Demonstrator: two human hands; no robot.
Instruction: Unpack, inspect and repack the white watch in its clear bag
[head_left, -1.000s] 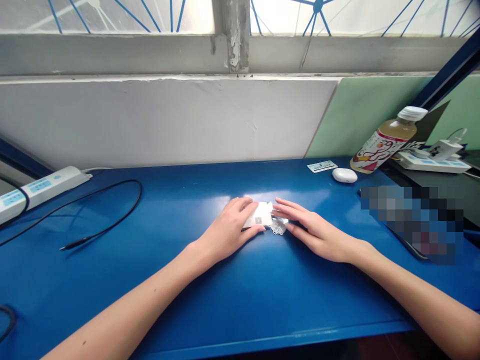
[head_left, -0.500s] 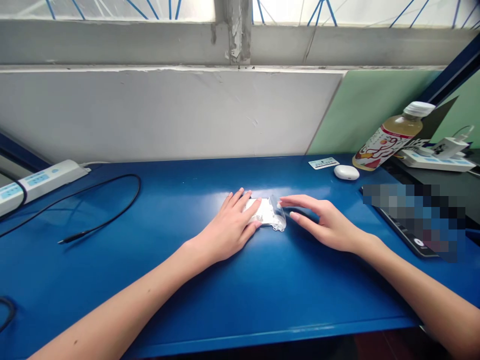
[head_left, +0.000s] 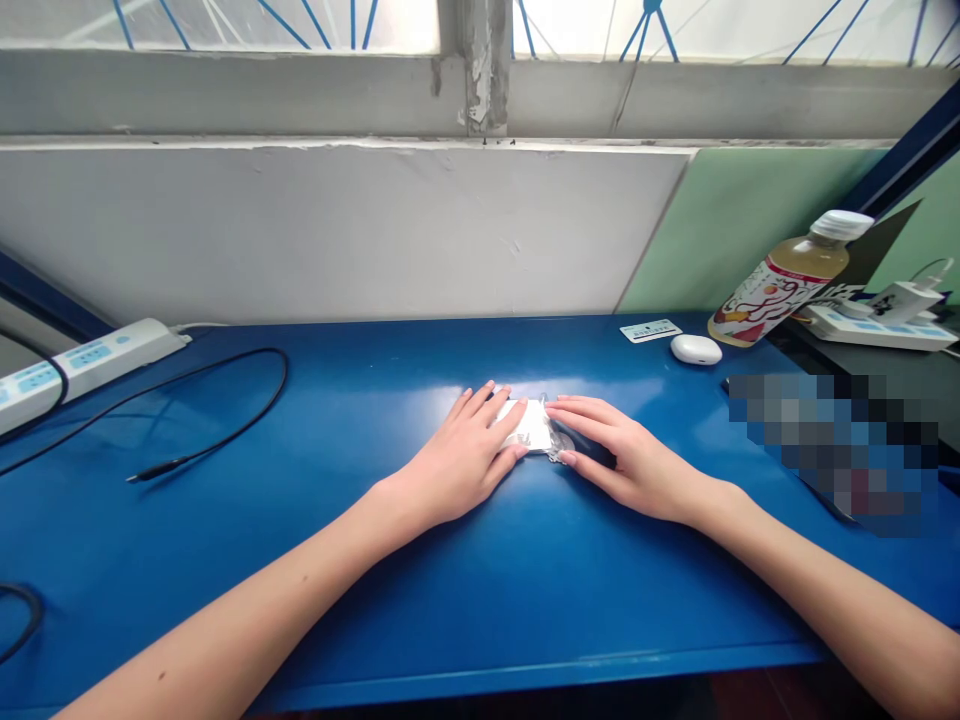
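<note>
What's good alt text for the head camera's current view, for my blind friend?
A person's bare left hand lies over a flat white rectangular item, and the bare right hand is at crinkled clear plastic by its right end, on a glossy blue table. A rounded white case sits farther back.

Bench [head_left: 450, 610]: blue, glossy, stretching across in front of me
Middle: flat white packet [head_left: 536, 425] with clear wrapping [head_left: 562, 442], partly under my left hand [head_left: 459, 458], its wrapping at my right hand [head_left: 637, 460]
Back right: printed card [head_left: 650, 331], white case [head_left: 696, 349], bottle [head_left: 780, 290]
Right side: dark slab [head_left: 825, 450], mostly pixelated
Left side: power strip [head_left: 124, 345], black cable [head_left: 166, 466] looping beside it
</note>
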